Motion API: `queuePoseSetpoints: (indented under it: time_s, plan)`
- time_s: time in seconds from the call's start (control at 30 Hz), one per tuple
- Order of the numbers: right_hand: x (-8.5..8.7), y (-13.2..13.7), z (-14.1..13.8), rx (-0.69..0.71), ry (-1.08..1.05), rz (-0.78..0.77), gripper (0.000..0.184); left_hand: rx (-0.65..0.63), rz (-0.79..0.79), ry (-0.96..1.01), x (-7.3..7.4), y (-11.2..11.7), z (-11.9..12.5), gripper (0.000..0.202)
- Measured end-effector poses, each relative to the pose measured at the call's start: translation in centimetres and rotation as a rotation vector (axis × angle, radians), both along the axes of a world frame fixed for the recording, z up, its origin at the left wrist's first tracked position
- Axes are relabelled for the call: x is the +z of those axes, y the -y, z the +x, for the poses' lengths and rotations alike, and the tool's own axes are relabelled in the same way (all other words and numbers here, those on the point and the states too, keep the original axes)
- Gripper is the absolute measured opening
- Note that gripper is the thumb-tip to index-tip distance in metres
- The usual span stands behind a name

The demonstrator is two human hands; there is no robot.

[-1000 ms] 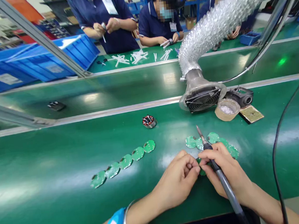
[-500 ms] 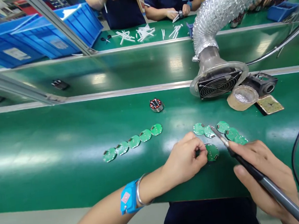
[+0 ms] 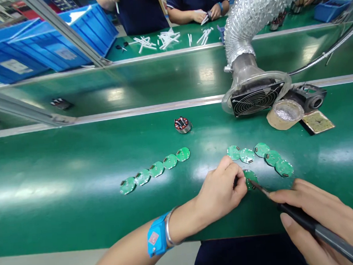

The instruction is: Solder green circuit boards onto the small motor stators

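The board (image 3: pixel 250 176), round and green, lies flat on the table (image 3: pixel 64 229), near its front edge; being round, it shows no long axis. Well beyond the board and to its right, the silver duct (image 3: pixel 253 18) comes down to a fan (image 3: pixel 258 99). The left hand (image 3: pixel 220 188) is the nearer one: it meets the board from the left, its fingers curled in at that edge and covering part of it. Their tips are partly hidden, so I cannot tell whether they clamp the board or only press against it. The right hand (image 3: pixel 322 214) is apart from the board, to its lower right, its fingers closed around the iron (image 3: pixel 298 217). The iron's long axis slants up and leftward from that hand to the board. Left of the board, well apart, runs a slanting row of five boards (image 3: pixel 156 169). Just beyond it sit two more boards (image 3: pixel 247 155), and to its upper right three others (image 3: pixel 273 157). Farther beyond, to the right, is a cup (image 3: pixel 285 114); beyond and to the left, a coil (image 3: pixel 182 125). Smallest is the tip (image 3: pixel 257 184), over the board's lower right part; whether it touches, I cannot tell.
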State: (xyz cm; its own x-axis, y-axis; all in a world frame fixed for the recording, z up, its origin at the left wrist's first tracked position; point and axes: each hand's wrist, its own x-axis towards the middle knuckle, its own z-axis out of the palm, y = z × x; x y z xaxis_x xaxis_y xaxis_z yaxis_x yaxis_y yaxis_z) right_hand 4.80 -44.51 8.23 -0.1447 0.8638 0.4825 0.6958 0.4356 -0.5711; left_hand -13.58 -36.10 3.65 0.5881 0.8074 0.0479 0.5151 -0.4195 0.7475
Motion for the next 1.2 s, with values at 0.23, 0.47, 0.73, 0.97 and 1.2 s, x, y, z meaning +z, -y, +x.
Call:
queuePoseSetpoints:
  time_s: [0.23, 0.47, 0.73, 0.97, 1.2]
  plan:
    - [0.0, -0.4, -0.1, 0.095, -0.078, -0.012, 0.023, 0.038, -0.057, -0.006, -0.1, 0.2, 0.2, 0.005]
    - [-0.1, -0.1, 0.2, 0.104, -0.035, -0.051, 0.026, 0.049, -0.088, 0.0, -0.1, 0.3, 0.3, 0.005]
    - [0.7, -0.1, 2.3, -0.073, -0.081, -0.084, 0.022, 0.047, -0.077, 0.02, 0.0, 0.3, 0.2, 0.005]
    - [-4.1, -6.4, 11.3, -0.289, 0.245, 0.023, 0.033, 0.051, -0.065, 0.08, -0.4, 0.3, 0.1, 0.006]
    - [-4.7, -4.7, 6.4, 0.296, 0.06, -0.06, 0.023, -0.022, -0.177, 0.194, -1.2, 0.9, -1.4, 0.044]
